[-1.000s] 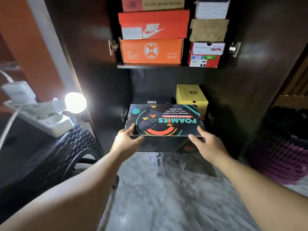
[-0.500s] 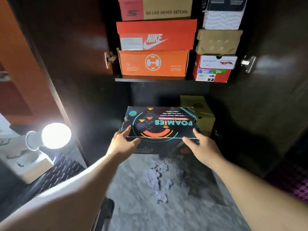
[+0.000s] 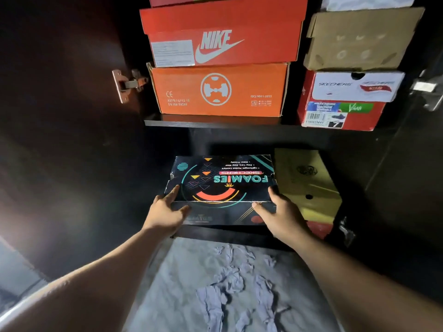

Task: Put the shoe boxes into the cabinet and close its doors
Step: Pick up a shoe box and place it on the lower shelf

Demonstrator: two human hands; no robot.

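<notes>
A black Foamies shoe box (image 3: 223, 178) with bright graphics sits partly inside the lower compartment of the dark cabinet (image 3: 211, 122). It appears to lie on another dark box beneath it. My left hand (image 3: 167, 212) grips its near left corner, thumb on the front face and fingers along the side. My right hand (image 3: 280, 214) grips the near right corner the same way. A yellow box (image 3: 309, 180) stands just to the right, on top of a red one.
On the upper shelf are a red Nike box (image 3: 223, 37), an orange box (image 3: 218, 89), a brown box (image 3: 357, 39) and a white-and-red Skechers box (image 3: 345, 99). Both dark doors (image 3: 67, 140) stand open. Crumpled paper (image 3: 230, 283) lies on the grey floor.
The view has moved closer to the cabinet, and the Foamies box has gone deeper into the lower compartment with both hands still on it. The lamp at the left has left the view.
</notes>
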